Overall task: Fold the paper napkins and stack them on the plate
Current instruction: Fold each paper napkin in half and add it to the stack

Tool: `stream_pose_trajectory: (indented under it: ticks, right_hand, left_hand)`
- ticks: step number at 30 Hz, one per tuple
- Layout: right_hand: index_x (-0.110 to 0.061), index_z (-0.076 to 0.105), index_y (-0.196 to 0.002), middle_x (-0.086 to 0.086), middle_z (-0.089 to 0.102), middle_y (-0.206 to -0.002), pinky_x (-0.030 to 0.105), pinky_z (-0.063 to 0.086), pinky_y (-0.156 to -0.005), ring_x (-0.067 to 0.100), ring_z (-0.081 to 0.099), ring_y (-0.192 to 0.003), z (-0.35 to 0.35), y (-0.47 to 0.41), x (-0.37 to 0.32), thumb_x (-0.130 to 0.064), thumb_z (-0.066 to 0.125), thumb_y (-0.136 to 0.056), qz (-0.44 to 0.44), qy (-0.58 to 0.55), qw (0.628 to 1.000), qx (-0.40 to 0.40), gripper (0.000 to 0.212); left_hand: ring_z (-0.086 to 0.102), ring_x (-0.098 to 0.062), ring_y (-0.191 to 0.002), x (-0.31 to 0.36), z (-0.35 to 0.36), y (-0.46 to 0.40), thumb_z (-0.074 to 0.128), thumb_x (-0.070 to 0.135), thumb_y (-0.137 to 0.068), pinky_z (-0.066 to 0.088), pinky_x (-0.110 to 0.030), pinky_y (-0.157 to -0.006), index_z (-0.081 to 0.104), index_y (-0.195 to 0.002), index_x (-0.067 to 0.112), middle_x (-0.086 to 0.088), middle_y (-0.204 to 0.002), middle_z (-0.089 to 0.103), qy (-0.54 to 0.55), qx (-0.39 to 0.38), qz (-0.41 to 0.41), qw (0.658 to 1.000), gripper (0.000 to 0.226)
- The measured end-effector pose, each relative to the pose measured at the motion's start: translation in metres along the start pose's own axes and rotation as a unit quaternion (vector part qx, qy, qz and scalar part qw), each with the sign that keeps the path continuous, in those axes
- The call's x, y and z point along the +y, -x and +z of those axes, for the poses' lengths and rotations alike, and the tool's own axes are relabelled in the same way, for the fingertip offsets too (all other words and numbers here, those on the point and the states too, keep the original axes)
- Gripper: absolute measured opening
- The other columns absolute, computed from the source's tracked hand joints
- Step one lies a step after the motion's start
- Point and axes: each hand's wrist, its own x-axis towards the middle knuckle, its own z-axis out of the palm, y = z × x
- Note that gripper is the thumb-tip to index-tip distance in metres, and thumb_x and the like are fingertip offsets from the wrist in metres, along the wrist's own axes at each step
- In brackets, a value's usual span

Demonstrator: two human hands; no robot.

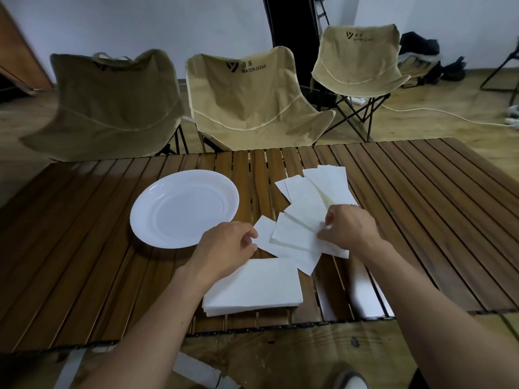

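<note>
A white round plate [184, 207] lies on the slatted wooden table [84, 248], left of centre, with nothing on it. To its right, several white paper napkins [306, 197] are spread out, overlapping. A squared stack of napkins [255, 287] lies near the front edge. My left hand [227, 248] pinches the left corner of one spread napkin [292, 237]. My right hand [348, 228] pinches its right edge, with a neighbouring napkin lifted slightly beside the fingers.
Three beige folding camp chairs [252, 99] stand behind the table's far edge. A white cable [438, 113] runs across the floor at the right. Bags and dark clothing [421, 57] lie by the back wall. A shoe [351, 383] shows below the front edge.
</note>
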Motion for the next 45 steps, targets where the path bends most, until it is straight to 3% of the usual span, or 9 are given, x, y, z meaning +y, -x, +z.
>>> stream_pose_trajectory:
  ticks: [3,8,13,15,21,27,35,40,45]
  right_hand:
    - [-0.022,0.066,-0.095,-0.003,0.066,-0.084,0.02,0.028,-0.048,0.017,0.053,-0.068,-0.002,-0.001,-0.002,-0.035,0.069,-0.083,0.023,0.005,0.999,0.037,0.018]
    - [-0.025,0.061,-0.105,-0.001,0.059,-0.104,0.029,0.043,-0.066,0.02,0.056,-0.091,0.006,0.001,-0.001,-0.053,0.077,-0.07,-0.02,0.035,0.999,-0.016,0.048]
    - [-0.017,0.067,-0.109,-0.001,0.064,-0.085,0.023,0.032,-0.051,0.021,0.054,-0.071,-0.003,0.001,-0.004,-0.029,0.067,-0.084,0.019,-0.001,0.997,0.071,0.028]
    - [-0.016,0.068,-0.11,0.001,0.069,-0.09,0.019,0.027,-0.048,0.018,0.053,-0.07,-0.013,0.001,-0.004,-0.028,0.069,-0.084,-0.013,-0.019,0.994,0.108,0.028]
    - [-0.026,0.068,-0.107,-0.005,0.064,-0.105,0.023,0.042,-0.061,0.017,0.058,-0.09,0.002,0.01,-0.014,-0.039,0.078,-0.074,-0.108,0.036,0.992,-0.05,0.037]
    - [-0.026,0.058,-0.126,0.0,0.058,-0.122,0.028,0.04,-0.07,0.02,0.055,-0.106,0.014,0.01,-0.023,-0.052,0.082,-0.069,-0.097,0.073,0.992,-0.045,0.066]
    - [-0.025,0.06,-0.119,-0.001,0.073,-0.102,0.023,0.04,-0.061,0.018,0.063,-0.078,0.005,0.005,-0.011,-0.031,0.065,-0.086,-0.089,0.002,0.995,0.039,0.034]
    - [-0.022,0.06,-0.121,-0.001,0.071,-0.088,0.023,0.038,-0.056,0.02,0.06,-0.066,-0.016,0.001,-0.002,-0.034,0.063,-0.09,-0.105,-0.02,0.981,0.16,0.033]
    - [-0.024,0.056,-0.08,-0.005,0.056,-0.069,0.022,0.026,-0.047,0.02,0.054,-0.064,-0.018,0.003,-0.001,-0.036,0.057,-0.093,-0.085,-0.039,0.994,0.058,0.018]
  left_hand:
    - [0.064,-0.005,-0.081,0.0,-0.001,0.0,0.068,0.036,-0.093,0.044,-0.012,-0.072,0.069,-0.114,0.033,0.018,-0.098,0.069,-0.002,0.003,-0.002,1.0,0.022]
    - [0.064,-0.005,-0.082,0.0,0.001,0.001,0.069,0.036,-0.093,0.049,-0.015,-0.077,0.069,-0.115,0.033,0.018,-0.099,0.069,-0.001,-0.003,-0.006,1.0,0.022]
    - [0.064,-0.005,-0.082,-0.002,0.001,0.001,0.068,0.036,-0.093,0.046,-0.014,-0.075,0.069,-0.115,0.033,0.018,-0.1,0.069,0.0,-0.003,-0.008,1.0,0.022]
    - [0.064,-0.006,-0.082,-0.003,0.001,0.0,0.068,0.037,-0.093,0.046,-0.014,-0.075,0.069,-0.115,0.034,0.018,-0.1,0.069,-0.001,-0.003,-0.011,1.0,0.022]
    - [0.065,-0.005,-0.084,-0.004,0.002,0.0,0.07,0.037,-0.092,0.044,-0.012,-0.073,0.069,-0.113,0.034,0.018,-0.1,0.07,0.004,0.004,-0.005,1.0,0.021]
    - [0.064,-0.003,-0.081,-0.006,0.0,0.003,0.069,0.038,-0.092,0.042,-0.01,-0.07,0.069,-0.113,0.034,0.02,-0.097,0.069,0.008,0.005,-0.007,1.0,0.021]
    - [0.063,-0.003,-0.08,-0.004,-0.002,0.004,0.069,0.038,-0.093,0.044,-0.01,-0.07,0.065,-0.123,0.035,0.021,-0.101,0.067,0.008,0.005,-0.011,1.0,0.031]
    - [0.065,-0.005,-0.075,-0.002,-0.004,0.0,0.072,0.04,-0.09,0.058,-0.024,-0.081,0.038,-0.147,0.04,0.017,-0.134,0.057,0.008,0.037,-0.02,0.999,0.066]
    - [0.065,-0.005,-0.077,-0.001,-0.003,0.001,0.072,0.038,-0.091,0.058,-0.027,-0.085,0.042,-0.145,0.038,0.013,-0.138,0.056,0.012,0.028,-0.018,0.999,0.061]
